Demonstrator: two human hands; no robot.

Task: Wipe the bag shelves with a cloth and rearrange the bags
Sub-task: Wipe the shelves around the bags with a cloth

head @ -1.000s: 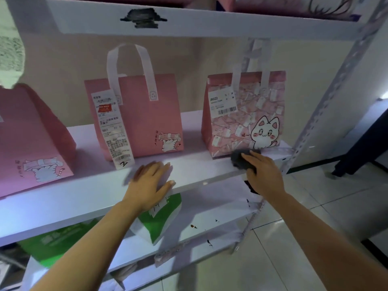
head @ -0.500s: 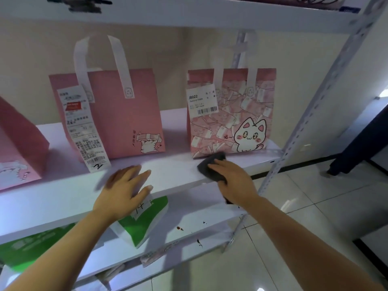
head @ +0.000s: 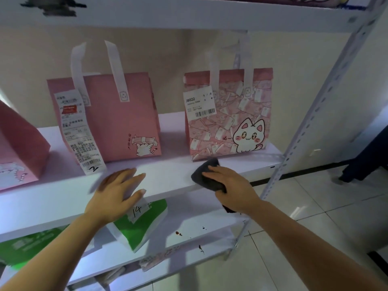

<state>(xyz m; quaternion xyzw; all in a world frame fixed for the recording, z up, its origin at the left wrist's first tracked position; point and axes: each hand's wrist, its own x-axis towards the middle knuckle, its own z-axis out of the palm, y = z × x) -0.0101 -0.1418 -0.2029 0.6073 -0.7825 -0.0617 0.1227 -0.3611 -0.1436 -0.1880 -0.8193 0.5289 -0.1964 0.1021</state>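
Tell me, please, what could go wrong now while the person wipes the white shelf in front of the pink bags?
The right hand presses the dark grey cloth close to the pink cat-print bag; a wider stroke might nudge or tip it. The long paper receipt hanging from the plain pink bag reaches the white shelf near the left hand, so it could snag or tear.

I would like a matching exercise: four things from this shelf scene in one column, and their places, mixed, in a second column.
Things:
1. dark grey cloth
2. plain pink bag with a long receipt
3. pink cat-print bag labelled J8022
4. green and white bag marked 14

Places:
A. lower shelf
B. under the right hand
C. middle shelf, near the post
D. middle shelf, behind the left hand

Pairs: 1-B, 2-D, 3-C, 4-A
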